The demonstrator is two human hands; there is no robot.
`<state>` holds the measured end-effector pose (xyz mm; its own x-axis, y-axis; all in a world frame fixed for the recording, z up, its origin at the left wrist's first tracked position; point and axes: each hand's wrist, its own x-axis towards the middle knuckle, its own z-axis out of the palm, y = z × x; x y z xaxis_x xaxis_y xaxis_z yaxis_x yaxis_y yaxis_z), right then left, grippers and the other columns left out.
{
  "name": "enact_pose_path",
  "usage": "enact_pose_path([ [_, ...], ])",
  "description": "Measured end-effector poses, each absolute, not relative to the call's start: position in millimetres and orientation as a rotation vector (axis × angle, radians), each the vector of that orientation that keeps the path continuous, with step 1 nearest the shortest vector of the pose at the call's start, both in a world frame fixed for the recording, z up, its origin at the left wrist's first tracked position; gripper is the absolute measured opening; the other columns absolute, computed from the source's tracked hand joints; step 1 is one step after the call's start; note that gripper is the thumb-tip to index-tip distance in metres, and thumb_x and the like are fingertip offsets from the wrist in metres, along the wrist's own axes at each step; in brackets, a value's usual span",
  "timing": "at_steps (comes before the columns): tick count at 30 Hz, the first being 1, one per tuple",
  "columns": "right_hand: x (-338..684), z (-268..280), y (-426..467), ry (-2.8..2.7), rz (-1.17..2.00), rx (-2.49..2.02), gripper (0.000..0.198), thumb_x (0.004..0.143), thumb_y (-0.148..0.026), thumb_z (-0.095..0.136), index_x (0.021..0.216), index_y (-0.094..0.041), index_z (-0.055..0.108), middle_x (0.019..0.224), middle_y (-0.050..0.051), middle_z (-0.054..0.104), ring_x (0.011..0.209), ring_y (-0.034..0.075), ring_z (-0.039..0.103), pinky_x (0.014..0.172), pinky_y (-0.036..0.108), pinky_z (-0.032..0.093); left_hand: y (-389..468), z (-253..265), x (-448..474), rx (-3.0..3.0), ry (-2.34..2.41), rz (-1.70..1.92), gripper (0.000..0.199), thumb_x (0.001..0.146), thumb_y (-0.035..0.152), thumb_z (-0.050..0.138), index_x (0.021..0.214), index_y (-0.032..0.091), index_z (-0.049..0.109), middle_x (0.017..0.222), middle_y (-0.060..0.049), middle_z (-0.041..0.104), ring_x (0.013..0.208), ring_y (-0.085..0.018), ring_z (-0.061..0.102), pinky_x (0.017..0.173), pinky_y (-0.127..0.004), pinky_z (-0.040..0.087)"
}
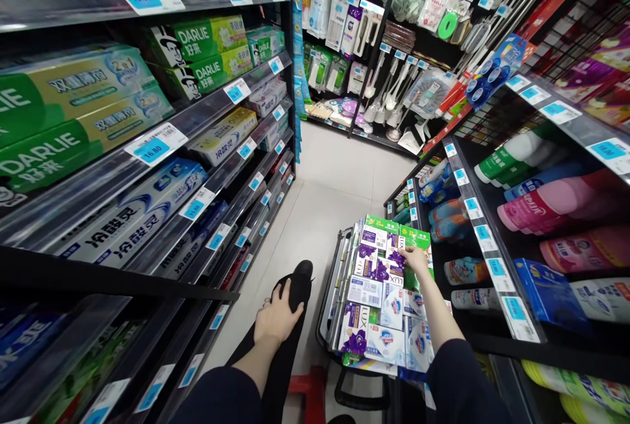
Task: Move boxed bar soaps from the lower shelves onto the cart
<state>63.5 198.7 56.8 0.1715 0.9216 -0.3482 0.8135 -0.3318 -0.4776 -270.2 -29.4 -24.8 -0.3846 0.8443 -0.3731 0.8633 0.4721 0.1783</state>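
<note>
Soap box (395, 255), purple and white, lying towards the far end of a stack on a black cart (323, 312). Under the fingertips of the right hand (416, 258), fingers bent at its edge (pinching or merely touching, cannot tell). Around it, other boxes (386, 343) in white, blue and purple, laid flat; green boxes (381, 224) just beyond. Left hand (276, 319) spread, palm down on a black-clad knee (300, 283). Below, part of a red stool (315, 394). Further out, toothpaste (88, 89) shelved on the left, bottles (551, 201) on the right, brushes (392, 96) hanging at the back.
</note>
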Motion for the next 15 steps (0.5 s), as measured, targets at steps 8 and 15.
enact_pose_path([
  [8, 60.6, 59.9, 204.1, -1.771, 0.884, -2.282, 0.034, 0.084, -0.047, 0.062, 0.078, -0.014, 0.064, 0.060, -0.001, 0.061, 0.050, 0.011, 0.053, 0.055, 0.026, 0.043, -30.0, -24.7, -269.8, 1.445, 2.314, -0.074, 0.070, 0.087, 0.047, 0.042, 0.149, 0.017, 0.029, 0.145, -0.016, 0.040, 0.109, -0.033, 0.054, 0.085, -0.041, 0.046],
  [15, 59.6, 74.1, 201.8, -1.838, 0.763, -2.343, 0.035, 0.087, -0.045, 0.054, 0.089, -0.013, 0.070, 0.074, 0.009, 0.069, 0.070, 0.019, 0.065, 0.068, 0.029, 0.047, -29.9, -28.3, -270.4, 1.436, 2.315, -0.061, 0.071, 0.086, 0.047, 0.042, 0.149, 0.018, 0.028, 0.145, -0.016, 0.040, 0.110, -0.033, 0.053, 0.086, -0.041, 0.046],
])
